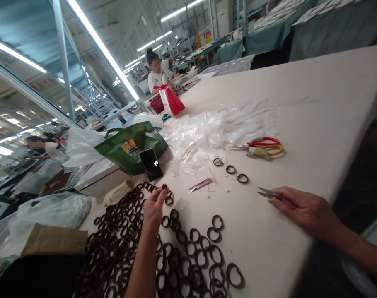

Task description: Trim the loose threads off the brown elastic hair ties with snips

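While the left hand [153, 206] pinches a dark piece [164, 186], likely a ring, above loose rings [123, 231], a slack grip could lose it there; the right hand [309, 210] grips snips [271, 193] near the counter's [325, 107] right edge, whose parted blades, if straying, could nick skin.

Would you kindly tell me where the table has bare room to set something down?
The table is mostly bare beyond the scissors, right of the plastic; a smaller patch lies between the right hand and the rings. Rings crowd the near left, plastic the middle.
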Demonstrator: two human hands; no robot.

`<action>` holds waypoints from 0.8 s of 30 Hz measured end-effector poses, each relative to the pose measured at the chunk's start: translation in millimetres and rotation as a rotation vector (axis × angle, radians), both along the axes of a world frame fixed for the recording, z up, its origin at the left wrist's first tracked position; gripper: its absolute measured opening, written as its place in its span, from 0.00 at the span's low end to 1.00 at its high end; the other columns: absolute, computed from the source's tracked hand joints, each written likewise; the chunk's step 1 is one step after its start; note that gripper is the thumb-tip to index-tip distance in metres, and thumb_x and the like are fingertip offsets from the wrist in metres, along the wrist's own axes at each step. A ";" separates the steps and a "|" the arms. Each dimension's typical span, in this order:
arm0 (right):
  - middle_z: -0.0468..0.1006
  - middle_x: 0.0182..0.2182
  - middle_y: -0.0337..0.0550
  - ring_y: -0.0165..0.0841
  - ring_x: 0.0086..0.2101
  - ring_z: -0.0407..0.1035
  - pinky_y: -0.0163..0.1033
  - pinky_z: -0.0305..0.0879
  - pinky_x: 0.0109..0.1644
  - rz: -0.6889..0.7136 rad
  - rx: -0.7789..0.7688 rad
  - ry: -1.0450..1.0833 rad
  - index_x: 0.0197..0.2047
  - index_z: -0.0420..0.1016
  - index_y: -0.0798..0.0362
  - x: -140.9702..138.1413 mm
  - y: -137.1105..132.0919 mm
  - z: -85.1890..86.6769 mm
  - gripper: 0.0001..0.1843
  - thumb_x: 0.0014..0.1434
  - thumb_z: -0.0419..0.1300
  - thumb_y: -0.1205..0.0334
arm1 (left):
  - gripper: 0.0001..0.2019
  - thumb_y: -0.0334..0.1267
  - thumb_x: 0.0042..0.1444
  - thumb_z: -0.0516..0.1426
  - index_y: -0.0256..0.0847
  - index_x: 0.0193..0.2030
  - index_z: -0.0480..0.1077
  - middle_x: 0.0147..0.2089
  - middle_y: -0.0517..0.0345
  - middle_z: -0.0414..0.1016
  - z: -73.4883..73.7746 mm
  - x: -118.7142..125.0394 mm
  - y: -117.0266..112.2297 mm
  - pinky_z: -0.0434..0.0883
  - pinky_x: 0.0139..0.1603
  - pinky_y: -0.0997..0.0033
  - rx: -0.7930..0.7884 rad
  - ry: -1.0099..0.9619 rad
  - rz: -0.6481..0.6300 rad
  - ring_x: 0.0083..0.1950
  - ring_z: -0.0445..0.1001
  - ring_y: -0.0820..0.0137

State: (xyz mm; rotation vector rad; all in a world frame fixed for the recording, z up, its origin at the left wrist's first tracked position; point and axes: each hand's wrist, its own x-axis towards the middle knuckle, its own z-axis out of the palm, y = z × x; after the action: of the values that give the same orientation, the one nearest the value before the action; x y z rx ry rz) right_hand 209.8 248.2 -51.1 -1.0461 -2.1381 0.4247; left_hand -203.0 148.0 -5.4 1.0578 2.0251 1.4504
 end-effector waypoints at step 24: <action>0.73 0.25 0.37 0.25 0.25 0.62 0.31 0.54 0.31 0.526 -0.349 0.196 0.32 0.77 0.56 -92.8 -41.6 99.5 0.13 0.60 0.63 0.54 | 0.11 0.43 0.59 0.61 0.43 0.28 0.70 0.32 0.61 0.75 74.5 136.2 -63.8 0.69 0.34 0.76 0.186 0.924 -0.202 0.29 0.73 0.75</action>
State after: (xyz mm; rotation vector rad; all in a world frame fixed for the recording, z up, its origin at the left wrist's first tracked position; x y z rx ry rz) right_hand 117.1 206.6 48.5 -0.5671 -2.1857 1.1327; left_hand -66.8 84.3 69.1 2.2465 2.2417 1.1504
